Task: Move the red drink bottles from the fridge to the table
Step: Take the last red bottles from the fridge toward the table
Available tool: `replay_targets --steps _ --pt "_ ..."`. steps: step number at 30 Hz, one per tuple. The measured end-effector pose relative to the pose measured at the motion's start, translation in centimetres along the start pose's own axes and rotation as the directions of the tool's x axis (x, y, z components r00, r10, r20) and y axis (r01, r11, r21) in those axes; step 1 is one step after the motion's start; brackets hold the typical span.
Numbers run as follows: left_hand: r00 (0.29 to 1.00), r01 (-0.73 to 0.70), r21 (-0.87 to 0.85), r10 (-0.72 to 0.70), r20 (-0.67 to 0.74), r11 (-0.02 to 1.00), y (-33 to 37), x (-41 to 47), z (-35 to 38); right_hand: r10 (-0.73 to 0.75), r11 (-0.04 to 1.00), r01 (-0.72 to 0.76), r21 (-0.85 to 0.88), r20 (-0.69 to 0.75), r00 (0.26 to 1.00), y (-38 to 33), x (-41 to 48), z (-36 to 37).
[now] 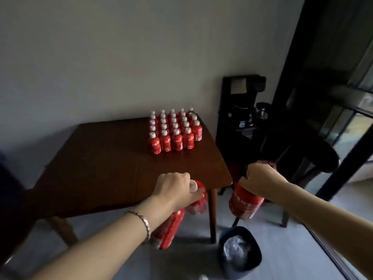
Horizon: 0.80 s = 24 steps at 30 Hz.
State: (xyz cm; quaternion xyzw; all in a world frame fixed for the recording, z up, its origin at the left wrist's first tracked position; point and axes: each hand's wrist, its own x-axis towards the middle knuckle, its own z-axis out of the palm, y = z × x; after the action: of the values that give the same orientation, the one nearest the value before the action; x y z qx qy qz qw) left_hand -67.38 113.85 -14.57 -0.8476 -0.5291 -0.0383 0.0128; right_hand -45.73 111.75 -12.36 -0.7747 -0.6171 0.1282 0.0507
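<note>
Red drink bottles (173, 132) stood ranked on the table's (101, 168) far corner; left hand (175, 188) and right hand (262, 178) each gripped further bottles (245, 201) by the necks near its front corner, not yet set down.

I am looking down on a dark brown wooden surface (96, 158) that is standing against a pale wall (121, 57). Red drink bottles (173, 130) with white caps are standing upright on it in close, tidy rows, packed against one another at its far right corner. Its near right leg (213, 215) is resting on a grey floor (113, 239). A dark bin (256, 257) with a crinkled plastic liner (235, 249) is sitting on that floor just beside the leg. A low dark stand (248, 130) is standing just to the right of the surface and carrying a black machine (242, 106).
</note>
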Motion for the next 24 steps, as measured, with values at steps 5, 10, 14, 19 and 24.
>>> replay_targets --steps 5,10,14,19,24 --pt "0.987 0.150 0.070 -0.154 0.054 0.986 -7.3 7.1 1.8 -0.095 0.995 0.092 0.045 0.055 0.994 -4.9 11.6 1.9" --pt "0.971 0.222 0.031 -0.224 0.085 0.975 -13.5 14.4 2.9 -0.104 0.994 0.099 0.050 0.112 0.988 -8.6 22.2 3.6" --pt "0.967 0.244 -0.032 -0.241 0.081 0.969 -17.5 19.6 4.4 -0.060 0.996 0.050 0.069 0.149 0.987 -10.4 29.7 5.5" --pt "0.983 0.177 -0.074 -0.172 0.063 0.981 -21.6 26.0 7.5 0.068 0.991 -0.086 0.098 0.166 0.984 -11.2 37.1 8.4" --pt "0.996 0.069 -0.143 -0.059 0.074 0.987 -23.9 31.5 11.2 0.307 0.922 -0.333 0.197 0.149 0.940 -10.0 42.4 11.9"
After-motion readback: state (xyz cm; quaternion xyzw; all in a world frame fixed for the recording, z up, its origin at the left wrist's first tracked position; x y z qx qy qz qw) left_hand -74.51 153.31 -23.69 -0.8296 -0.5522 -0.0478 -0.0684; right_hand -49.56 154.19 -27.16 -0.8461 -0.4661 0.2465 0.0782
